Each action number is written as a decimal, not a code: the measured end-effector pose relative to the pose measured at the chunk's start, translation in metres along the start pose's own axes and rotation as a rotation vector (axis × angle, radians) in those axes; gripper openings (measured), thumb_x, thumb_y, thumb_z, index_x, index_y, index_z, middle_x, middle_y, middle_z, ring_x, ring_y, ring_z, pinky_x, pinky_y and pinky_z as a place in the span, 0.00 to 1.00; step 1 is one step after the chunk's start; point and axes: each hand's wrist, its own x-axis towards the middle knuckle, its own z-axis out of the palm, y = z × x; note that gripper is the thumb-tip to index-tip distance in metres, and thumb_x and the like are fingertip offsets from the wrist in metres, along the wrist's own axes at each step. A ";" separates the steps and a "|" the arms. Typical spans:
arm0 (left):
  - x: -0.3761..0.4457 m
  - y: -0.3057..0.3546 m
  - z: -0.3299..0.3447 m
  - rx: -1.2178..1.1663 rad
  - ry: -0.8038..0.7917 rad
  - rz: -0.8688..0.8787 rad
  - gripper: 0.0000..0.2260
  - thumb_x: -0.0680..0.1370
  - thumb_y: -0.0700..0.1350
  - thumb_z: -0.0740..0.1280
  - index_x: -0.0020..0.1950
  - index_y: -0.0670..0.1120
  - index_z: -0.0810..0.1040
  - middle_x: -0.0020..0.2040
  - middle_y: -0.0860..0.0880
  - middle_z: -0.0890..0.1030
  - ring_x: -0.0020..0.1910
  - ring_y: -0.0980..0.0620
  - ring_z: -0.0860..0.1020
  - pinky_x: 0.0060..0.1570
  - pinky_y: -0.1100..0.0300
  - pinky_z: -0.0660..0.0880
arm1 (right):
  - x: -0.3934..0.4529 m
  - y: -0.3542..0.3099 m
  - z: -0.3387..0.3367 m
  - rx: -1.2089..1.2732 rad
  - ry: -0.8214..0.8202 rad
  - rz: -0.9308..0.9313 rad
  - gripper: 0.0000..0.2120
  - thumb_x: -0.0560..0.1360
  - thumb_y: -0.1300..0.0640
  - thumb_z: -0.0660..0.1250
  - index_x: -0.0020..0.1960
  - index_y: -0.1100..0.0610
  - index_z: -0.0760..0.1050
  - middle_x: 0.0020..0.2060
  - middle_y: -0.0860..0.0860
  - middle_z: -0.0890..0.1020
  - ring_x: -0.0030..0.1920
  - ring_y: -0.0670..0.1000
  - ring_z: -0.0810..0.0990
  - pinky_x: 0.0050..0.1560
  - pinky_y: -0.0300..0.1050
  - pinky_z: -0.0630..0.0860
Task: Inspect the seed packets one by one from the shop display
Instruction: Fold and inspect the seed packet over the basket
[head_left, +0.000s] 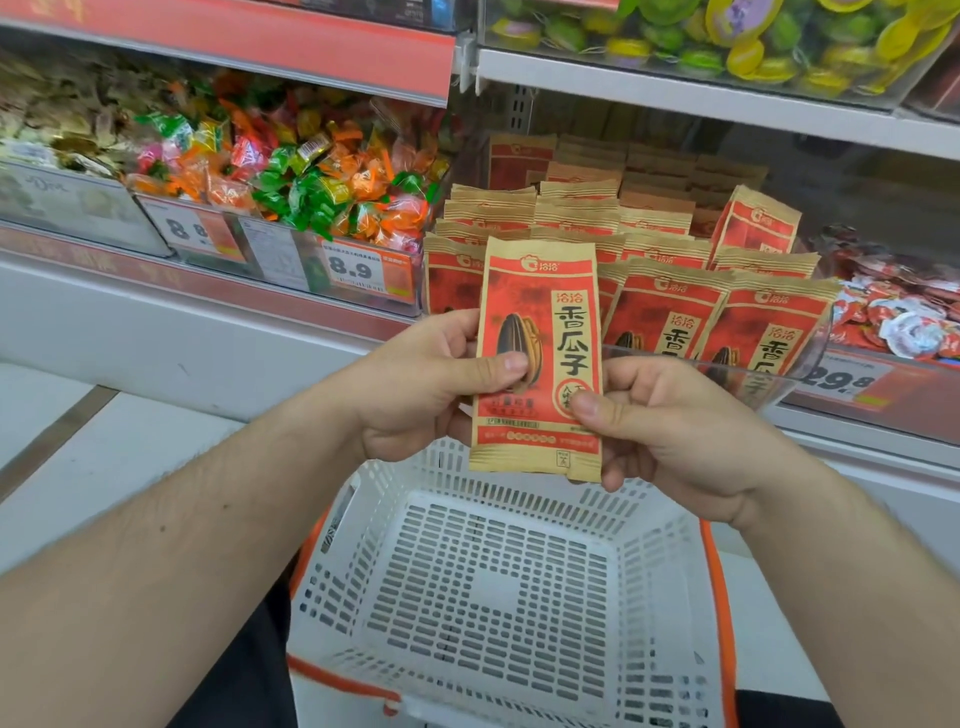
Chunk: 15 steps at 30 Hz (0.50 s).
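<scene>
A red and tan seed packet (540, 332) with a sunflower seed picture stands upright in front of me, its printed front facing the camera. My left hand (431, 384) grips its left edge, thumb across the seed picture. My right hand (670, 426) pinches the lower right part, thumb on the front. Behind it, several matching seed packets (660, 291) stand in rows in a clear display bin (810, 364) on the shelf.
A white slotted shopping basket (498, 582) with orange trim sits below my hands. Bins of wrapped candies (306, 176) fill the shelf to the left, with price tags (363, 270) on their fronts. More red and white snacks (904, 317) lie at the right.
</scene>
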 end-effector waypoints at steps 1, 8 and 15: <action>0.000 0.000 0.001 0.002 0.010 -0.002 0.30 0.66 0.52 0.81 0.64 0.44 0.77 0.55 0.41 0.84 0.46 0.45 0.85 0.39 0.50 0.84 | 0.000 0.000 0.000 0.003 -0.004 0.000 0.35 0.62 0.49 0.74 0.59 0.72 0.73 0.40 0.65 0.83 0.28 0.50 0.79 0.25 0.38 0.76; -0.004 0.002 0.007 0.151 0.075 -0.046 0.17 0.76 0.44 0.72 0.64 0.46 0.76 0.59 0.41 0.82 0.48 0.47 0.84 0.38 0.52 0.83 | -0.007 -0.004 0.008 -0.186 0.013 0.016 0.16 0.68 0.55 0.73 0.54 0.57 0.78 0.39 0.59 0.85 0.29 0.52 0.81 0.27 0.42 0.79; -0.003 -0.004 0.023 0.233 0.186 -0.077 0.26 0.67 0.55 0.74 0.62 0.53 0.74 0.49 0.58 0.85 0.52 0.51 0.84 0.54 0.41 0.80 | -0.006 0.007 0.021 -0.834 0.167 -0.108 0.18 0.63 0.42 0.78 0.45 0.49 0.75 0.32 0.48 0.84 0.31 0.47 0.83 0.35 0.51 0.81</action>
